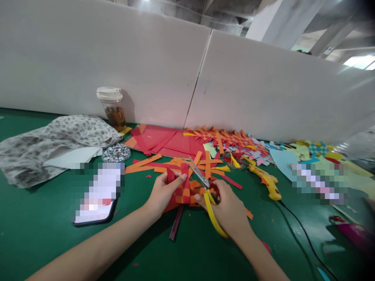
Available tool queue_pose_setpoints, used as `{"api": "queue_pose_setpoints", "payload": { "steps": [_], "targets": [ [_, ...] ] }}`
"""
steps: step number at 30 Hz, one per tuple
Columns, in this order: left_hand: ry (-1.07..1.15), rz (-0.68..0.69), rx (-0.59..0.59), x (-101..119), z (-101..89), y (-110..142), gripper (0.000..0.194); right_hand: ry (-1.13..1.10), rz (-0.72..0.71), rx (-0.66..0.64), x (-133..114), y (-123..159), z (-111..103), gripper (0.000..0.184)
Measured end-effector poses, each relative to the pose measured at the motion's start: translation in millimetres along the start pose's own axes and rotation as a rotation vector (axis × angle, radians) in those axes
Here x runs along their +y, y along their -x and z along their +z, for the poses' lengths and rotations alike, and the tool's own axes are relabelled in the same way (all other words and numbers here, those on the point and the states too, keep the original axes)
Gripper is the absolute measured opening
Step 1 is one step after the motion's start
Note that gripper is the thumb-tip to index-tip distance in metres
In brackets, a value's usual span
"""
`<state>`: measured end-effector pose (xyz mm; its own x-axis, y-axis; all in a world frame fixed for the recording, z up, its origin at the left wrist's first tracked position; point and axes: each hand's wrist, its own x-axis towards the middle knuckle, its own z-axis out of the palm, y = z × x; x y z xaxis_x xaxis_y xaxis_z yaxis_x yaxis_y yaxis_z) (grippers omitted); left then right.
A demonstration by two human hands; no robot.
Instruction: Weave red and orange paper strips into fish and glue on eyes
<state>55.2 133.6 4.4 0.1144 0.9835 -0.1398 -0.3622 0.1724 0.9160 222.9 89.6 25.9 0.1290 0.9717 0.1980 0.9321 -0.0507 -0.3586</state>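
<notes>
My left hand (165,189) pinches a piece of woven paper (182,193) made of red and orange strips, with loose strip ends standing up from it. In my right hand (227,205) is a pair of scissors (213,216) with yellow handles, its metal blades pointing up and left, slightly parted, close beside the weave. Orange and red paper strips (143,162) lie scattered behind and under both hands. A dark purple stick-like piece (176,223) sits below the weave on the green table. What lies under my right palm is partly hidden.
A yellow glue gun (266,181) with a black cord lies at the right. Finished-looking woven pieces (228,138) are heaped by the white partition (146,66). At the left are a phone (98,195), patterned cloth (67,136) and a lidded drink cup (113,109).
</notes>
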Motion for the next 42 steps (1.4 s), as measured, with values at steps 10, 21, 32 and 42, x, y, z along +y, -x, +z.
{"api": "queue_pose_setpoints", "payload": {
  "steps": [10,21,32,42],
  "targets": [
    [0.030,0.004,-0.048,4.4,2.7,2.5,0.024,-0.021,-0.035,-0.063,-6.8,4.8,4.7,0.027],
    [0.008,-0.010,-0.077,8.1,4.9,5.6,0.025,-0.017,-0.073,-0.043,-5.8,5.0,5.8,0.026],
    [-0.010,0.018,-0.088,8.7,3.9,3.3,0.025,-0.017,-0.040,-0.081,-6.9,4.6,3.2,0.024],
    [-0.051,0.046,-0.108,16.6,0.9,0.1,0.024,0.018,-0.061,-0.028,-5.8,2.2,1.0,0.027]
  ]
}}
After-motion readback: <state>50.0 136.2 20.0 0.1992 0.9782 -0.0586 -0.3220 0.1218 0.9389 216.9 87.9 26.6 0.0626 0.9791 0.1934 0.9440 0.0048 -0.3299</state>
